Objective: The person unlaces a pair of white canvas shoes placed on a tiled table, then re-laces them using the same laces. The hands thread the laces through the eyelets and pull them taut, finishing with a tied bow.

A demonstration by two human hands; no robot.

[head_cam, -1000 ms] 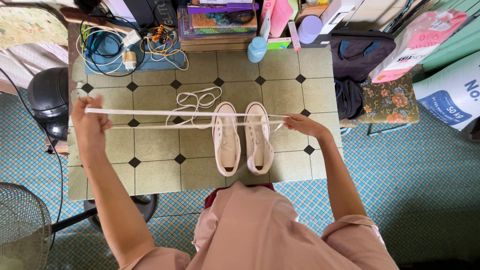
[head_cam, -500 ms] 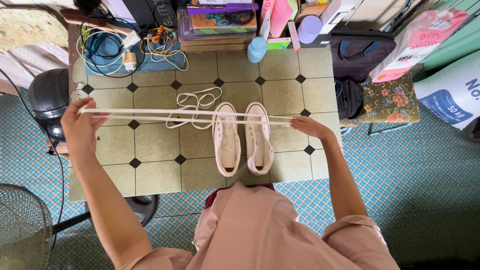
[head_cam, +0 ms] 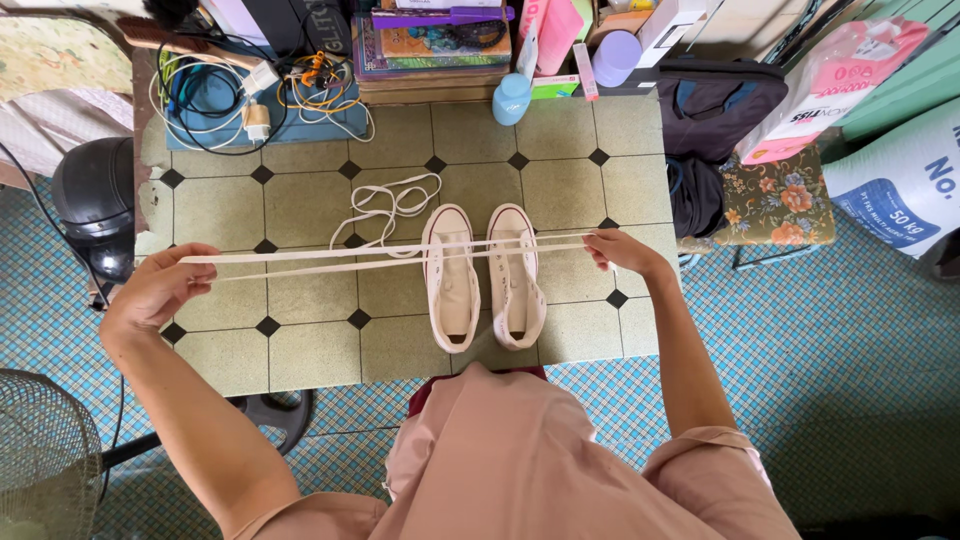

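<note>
Your left hand point(head_cam: 160, 288) has come lower since the earlier frame, so the doubled white shoelace point(head_cam: 390, 254) slopes across both pale sneakers point(head_cam: 485, 277). Your right hand point(head_cam: 622, 252) pinches its ends. You are evening the halves; next comes threading an eyelet.
</note>
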